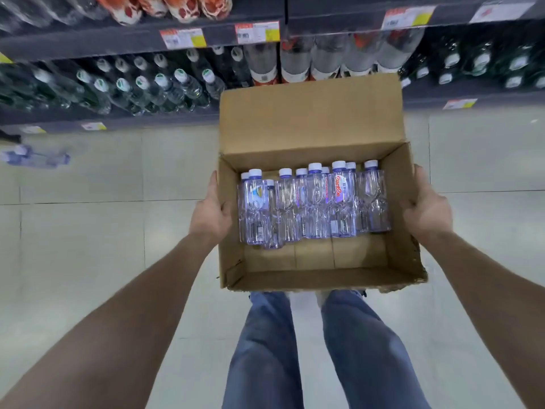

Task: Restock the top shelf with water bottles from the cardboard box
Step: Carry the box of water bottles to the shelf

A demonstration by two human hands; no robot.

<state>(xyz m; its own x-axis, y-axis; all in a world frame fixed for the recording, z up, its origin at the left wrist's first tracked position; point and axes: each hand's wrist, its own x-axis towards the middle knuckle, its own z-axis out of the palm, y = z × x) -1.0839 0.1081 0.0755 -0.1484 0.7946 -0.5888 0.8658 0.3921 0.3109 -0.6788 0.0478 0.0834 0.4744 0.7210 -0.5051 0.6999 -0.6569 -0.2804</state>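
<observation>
An open cardboard box (318,278) hangs in front of me above the floor, its far flap standing up. Inside lie several small clear water bottles (315,202) with white caps, packed side by side against the far wall. My left hand (211,212) grips the box's left wall, thumb over the rim. On the opposite wall my right hand (427,212) grips in the same way. The store shelf (141,39) stands just beyond the box; its top level is out of view.
Shelves ahead hold rows of clear and green bottles (141,84), with price tags (256,32) on the edges. A few small bottles (35,156) lie on the pale tiled floor at the left. My legs in blue jeans (265,349) are below the box.
</observation>
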